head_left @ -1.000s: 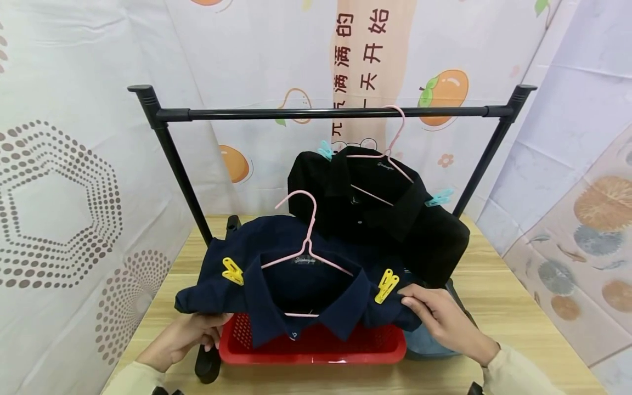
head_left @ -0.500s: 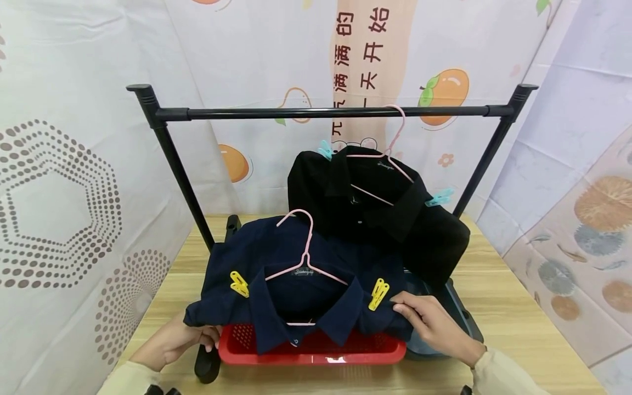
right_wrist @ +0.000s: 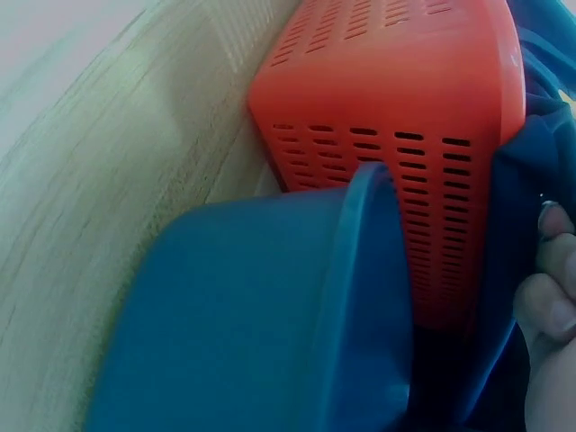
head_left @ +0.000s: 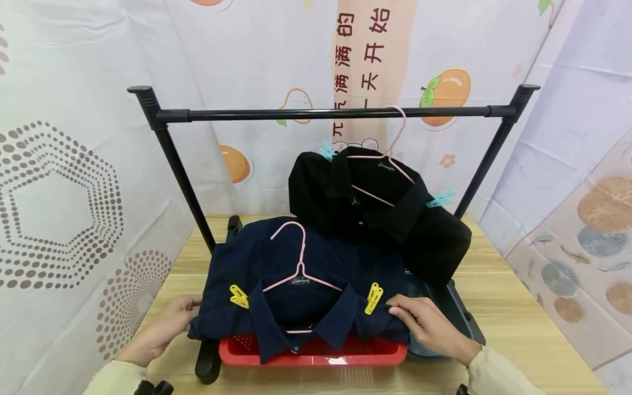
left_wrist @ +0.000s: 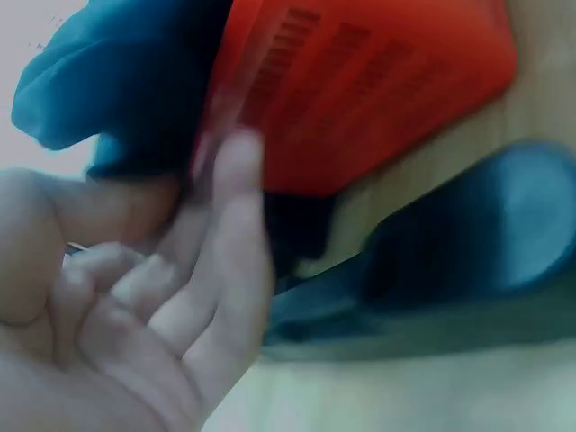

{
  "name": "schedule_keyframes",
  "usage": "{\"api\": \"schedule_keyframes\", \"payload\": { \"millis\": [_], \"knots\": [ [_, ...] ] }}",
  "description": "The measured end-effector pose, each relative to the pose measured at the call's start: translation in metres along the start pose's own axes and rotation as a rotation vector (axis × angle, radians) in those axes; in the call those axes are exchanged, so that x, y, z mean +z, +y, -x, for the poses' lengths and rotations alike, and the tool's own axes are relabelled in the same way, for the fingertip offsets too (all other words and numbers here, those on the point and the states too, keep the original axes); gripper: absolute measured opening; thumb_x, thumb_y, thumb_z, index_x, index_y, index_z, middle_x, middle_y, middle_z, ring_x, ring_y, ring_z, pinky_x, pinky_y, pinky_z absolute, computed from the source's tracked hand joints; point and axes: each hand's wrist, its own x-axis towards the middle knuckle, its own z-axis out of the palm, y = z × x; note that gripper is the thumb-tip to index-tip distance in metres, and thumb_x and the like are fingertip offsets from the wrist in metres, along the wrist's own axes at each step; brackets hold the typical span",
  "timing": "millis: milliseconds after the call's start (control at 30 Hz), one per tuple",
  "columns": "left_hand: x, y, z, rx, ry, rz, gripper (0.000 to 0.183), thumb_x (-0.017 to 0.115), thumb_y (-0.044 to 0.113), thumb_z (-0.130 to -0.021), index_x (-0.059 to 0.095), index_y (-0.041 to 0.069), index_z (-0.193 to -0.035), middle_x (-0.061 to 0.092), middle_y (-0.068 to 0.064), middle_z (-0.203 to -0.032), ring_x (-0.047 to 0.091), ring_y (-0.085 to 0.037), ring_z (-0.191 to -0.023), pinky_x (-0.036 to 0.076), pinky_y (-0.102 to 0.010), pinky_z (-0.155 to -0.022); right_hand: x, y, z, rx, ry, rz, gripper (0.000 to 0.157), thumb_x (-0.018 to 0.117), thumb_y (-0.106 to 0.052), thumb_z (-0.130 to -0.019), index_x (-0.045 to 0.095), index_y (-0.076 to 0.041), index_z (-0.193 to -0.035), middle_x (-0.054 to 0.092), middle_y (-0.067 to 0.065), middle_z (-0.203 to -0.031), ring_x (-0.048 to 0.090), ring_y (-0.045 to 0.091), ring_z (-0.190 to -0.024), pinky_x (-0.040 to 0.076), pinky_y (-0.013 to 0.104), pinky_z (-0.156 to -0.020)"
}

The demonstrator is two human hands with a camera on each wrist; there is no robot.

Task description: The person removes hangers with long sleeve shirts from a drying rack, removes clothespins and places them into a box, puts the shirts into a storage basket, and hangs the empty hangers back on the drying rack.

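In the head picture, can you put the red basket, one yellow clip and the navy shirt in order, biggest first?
1. Navy shirt
2. Red basket, counting just what shows
3. Yellow clip; both look about alike

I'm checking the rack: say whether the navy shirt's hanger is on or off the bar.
Off: the hanger in the navy shirt is below the bar, apart from it, its hook free.

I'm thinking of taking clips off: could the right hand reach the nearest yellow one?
Probably yes: that yellow clip sits uncovered beside the right hand, though that hand, pinching the navy shirt, would likely need to release it.
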Motion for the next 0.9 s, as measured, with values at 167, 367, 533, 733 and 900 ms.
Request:
{"api": "schedule_keyframes", "payload": {
  "millis": [167, 367, 533, 733, 900],
  "knots": [
    [0.004, 0.028, 0.003, 0.142, 0.332, -0.26, 0.029, 0.053, 0.01, -0.108, 0.059, -0.009, -0.129, 0.069, -0.014, -0.103, 0.064, -0.014, -0.08, 0.057, -0.033, -0.068, 0.0, 0.002, 0.001, 0.043, -0.015, 0.012, 0.035, 0.061, 0.007, -0.099, 0.066, -0.026, -0.112, 0.068, -0.014, -0.102, 0.062, 0.002, -0.082, 0.05, 0.017, -0.074],
    [0.015, 0.053, 0.005, 0.506, 0.328, -0.619, 0.015, 0.064, 0.016, -0.104, 0.075, 0.023, -0.112, 0.071, 0.009, -0.107, 0.063, -0.005, -0.094, 0.052, -0.025, -0.079, -0.001, 0.004, 0.002, 0.051, -0.011, 0.022, 0.036, 0.062, 0.007, -0.099, 0.067, -0.026, -0.112, 0.068, -0.015, -0.102, 0.062, 0.002, -0.08, 0.05, 0.016, -0.073],
    [0.022, 0.062, 0.003, 0.69, 0.128, -0.613, 0.024, 0.075, 0.007, -0.094, 0.078, 0.029, -0.104, 0.071, 0.014, -0.096, 0.063, -0.006, -0.083, 0.053, -0.025, -0.072, -0.005, 0.005, -0.002, 0.016, 0.0, 0.044, 0.034, 0.063, 0.007, -0.098, 0.067, -0.023, -0.112, 0.069, -0.013, -0.1, 0.061, 0.002, -0.079, 0.049, 0.016, -0.072],
    [0.027, 0.064, 0.001, 0.723, 0.079, -0.622, 0.018, 0.083, 0.015, -0.088, 0.075, 0.03, -0.095, 0.065, 0.017, -0.091, 0.057, -0.003, -0.074, 0.047, -0.023, -0.059, -0.013, 0.0, -0.007, 0.021, 0.007, 0.062, 0.034, 0.064, 0.007, -0.097, 0.067, -0.023, -0.112, 0.07, -0.012, -0.102, 0.061, 0.002, -0.079, 0.049, 0.016, -0.073],
    [0.029, 0.065, -0.005, 0.793, 0.04, -0.66, 0.023, 0.082, 0.015, -0.088, 0.067, 0.031, -0.083, 0.053, 0.014, -0.08, 0.049, 0.0, -0.066, 0.042, -0.02, -0.055, -0.015, 0.0, -0.009, -0.004, 0.025, 0.083, 0.035, 0.066, 0.008, -0.095, 0.067, -0.023, -0.112, 0.07, -0.012, -0.101, 0.06, 0.0, -0.076, 0.048, 0.014, -0.07]
  ]
}}
